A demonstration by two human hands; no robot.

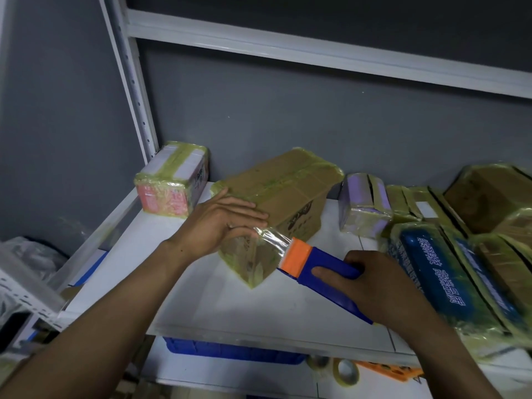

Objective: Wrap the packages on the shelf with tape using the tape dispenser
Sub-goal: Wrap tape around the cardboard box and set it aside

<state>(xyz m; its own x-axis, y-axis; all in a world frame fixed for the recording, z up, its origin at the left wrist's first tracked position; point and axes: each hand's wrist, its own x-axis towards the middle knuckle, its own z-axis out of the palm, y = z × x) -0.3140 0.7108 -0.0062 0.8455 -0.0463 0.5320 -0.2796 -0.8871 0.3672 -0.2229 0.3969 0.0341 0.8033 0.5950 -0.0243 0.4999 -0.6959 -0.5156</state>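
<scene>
Dispenser (325,272) over shelf (230,306), gripped by right hand (374,283), slants lower-right to upper-left, orange head pointing at box (288,191), tape (273,239) joining them; left hand (221,223) lies flat on box, fingers straight; box's dark print unreadable

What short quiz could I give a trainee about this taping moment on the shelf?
1. True or false: the right hand grips the blue tape dispenser.
2. Which hand presses on the brown cardboard package? A) the left hand B) the right hand C) neither
3. Short answer: what stretches from the dispenser's orange head to the package?

Key: 1 true. 2 A. 3 a strip of clear tape, with the left hand's fingertips at its far end.
</scene>
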